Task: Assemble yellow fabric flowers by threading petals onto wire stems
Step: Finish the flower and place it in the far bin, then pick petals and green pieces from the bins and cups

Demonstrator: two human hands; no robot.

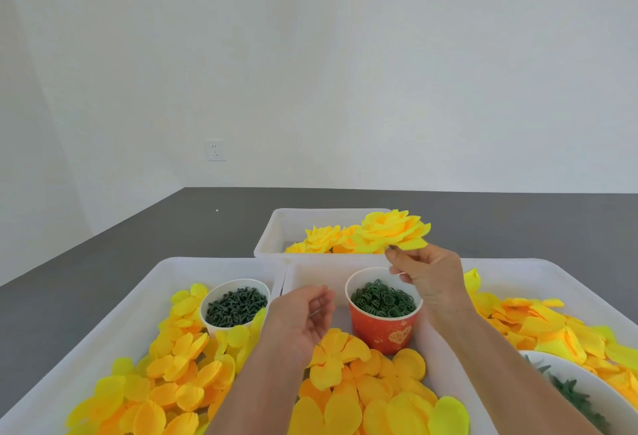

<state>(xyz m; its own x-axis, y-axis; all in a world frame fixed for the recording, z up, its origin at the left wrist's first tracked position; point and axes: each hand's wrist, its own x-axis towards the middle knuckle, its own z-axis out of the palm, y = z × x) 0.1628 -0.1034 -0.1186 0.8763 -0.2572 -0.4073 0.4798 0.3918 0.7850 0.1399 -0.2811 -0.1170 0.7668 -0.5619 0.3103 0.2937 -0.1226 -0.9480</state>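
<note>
Pale blank wall and a dark grey desk [103, 262] frame the work; on the desk sit white plastic trays [152, 282] heaped with loose yellow and orange fabric petals [179, 365]; the right hand [426, 276] pinches a finished yellow fabric flower [392, 229] from beneath, its grip closed on the green base, the bloom standing just above the fingertips and tilted away; beyond and slightly below that grip waits a white bin of finished yellow flowers [276, 231]; the left hand [300, 320] hangs loosely curled and holds nothing, beside a red paper cup of green rings [383, 310] and near a white paper cup of dark green stem pieces [236, 303]; I judge the pinch slender, so the top-heavy bloom could swivel or slip out, dropping short of the bin into the red cup directly under the grip; a low swing of the wrist might also clip that cup's rim and tip the rings out
</note>
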